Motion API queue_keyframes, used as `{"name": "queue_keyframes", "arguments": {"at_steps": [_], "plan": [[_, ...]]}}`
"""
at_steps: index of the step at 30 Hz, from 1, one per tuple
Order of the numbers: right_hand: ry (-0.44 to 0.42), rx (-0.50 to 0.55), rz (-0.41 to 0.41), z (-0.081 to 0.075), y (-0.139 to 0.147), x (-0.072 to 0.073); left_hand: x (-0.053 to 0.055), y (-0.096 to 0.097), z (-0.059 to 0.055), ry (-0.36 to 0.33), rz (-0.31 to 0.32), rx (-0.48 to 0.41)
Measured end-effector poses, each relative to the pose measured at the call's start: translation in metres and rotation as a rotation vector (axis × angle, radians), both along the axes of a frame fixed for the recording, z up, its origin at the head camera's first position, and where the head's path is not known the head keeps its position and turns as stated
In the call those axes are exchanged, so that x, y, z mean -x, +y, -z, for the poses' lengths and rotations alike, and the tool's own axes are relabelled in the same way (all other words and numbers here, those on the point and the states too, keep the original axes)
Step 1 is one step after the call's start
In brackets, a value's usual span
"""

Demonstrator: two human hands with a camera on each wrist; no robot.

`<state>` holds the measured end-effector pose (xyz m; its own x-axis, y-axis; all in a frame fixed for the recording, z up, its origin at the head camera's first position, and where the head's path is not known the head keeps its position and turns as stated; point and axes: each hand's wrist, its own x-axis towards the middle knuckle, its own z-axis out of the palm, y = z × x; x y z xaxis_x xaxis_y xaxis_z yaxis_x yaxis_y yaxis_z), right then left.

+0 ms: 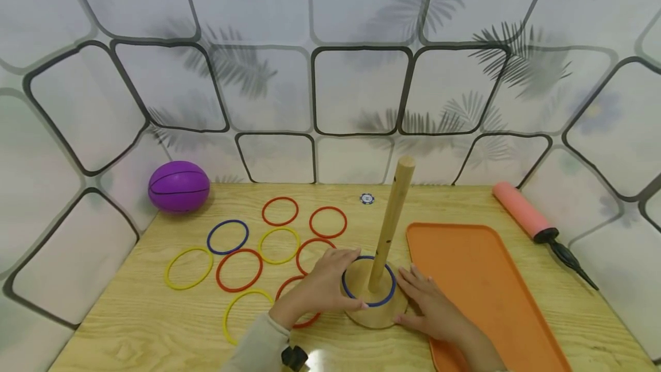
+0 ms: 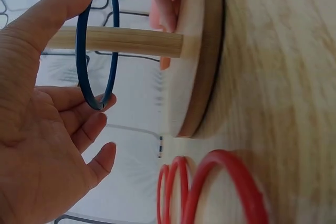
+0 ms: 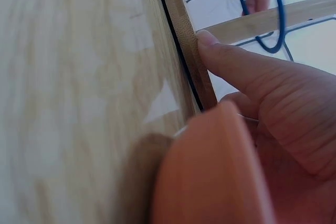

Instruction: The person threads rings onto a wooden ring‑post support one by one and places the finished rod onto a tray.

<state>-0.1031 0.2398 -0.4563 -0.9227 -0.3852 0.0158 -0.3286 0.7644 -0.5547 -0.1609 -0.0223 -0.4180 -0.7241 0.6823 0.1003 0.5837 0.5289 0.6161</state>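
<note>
A blue ring (image 2: 81,51) encircles the upright wooden peg (image 1: 391,220), raised above the peg's round wooden base (image 1: 376,319). My left hand (image 1: 324,283) holds this ring between the thumb and fingers at its left side; in the left wrist view the ring's rim spans from thumb tip to a fingertip. My right hand (image 1: 436,310) touches the base's right edge, fingers extended along it. In the right wrist view, the right thumb (image 3: 231,59) rests against the base rim. Several red rings, among them a near one (image 1: 240,289), lie left of the base.
Yellow rings (image 1: 188,288) and another blue ring (image 1: 228,252) lie farther left. At the back left sits a purple ball (image 1: 179,186). An orange tray (image 1: 475,268) is right of the base, with a pink pump (image 1: 524,211) beyond it. A small chip (image 1: 367,198) lies behind.
</note>
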Motion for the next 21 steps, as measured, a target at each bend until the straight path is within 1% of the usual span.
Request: {"name": "queue_keyframes", "arguments": {"at_steps": [6, 10, 16, 21], "plan": [[0.012, -0.002, 0.004, 0.002, 0.001, 0.0, 0.002, 0.004, 0.013, 0.02, -0.009, 0.038], [0.007, -0.008, 0.004, 0.003, 0.0, 0.001, 0.002, 0.004, 0.018, 0.032, -0.018, 0.07], [-0.011, 0.003, 0.004, 0.003, 0.001, 0.002, 0.002, 0.005, 0.026, 0.032, -0.041, 0.113], [-0.02, 0.011, -0.001, 0.004, 0.002, 0.002, 0.0, 0.005, 0.033, 0.056, -0.038, 0.134]]}}
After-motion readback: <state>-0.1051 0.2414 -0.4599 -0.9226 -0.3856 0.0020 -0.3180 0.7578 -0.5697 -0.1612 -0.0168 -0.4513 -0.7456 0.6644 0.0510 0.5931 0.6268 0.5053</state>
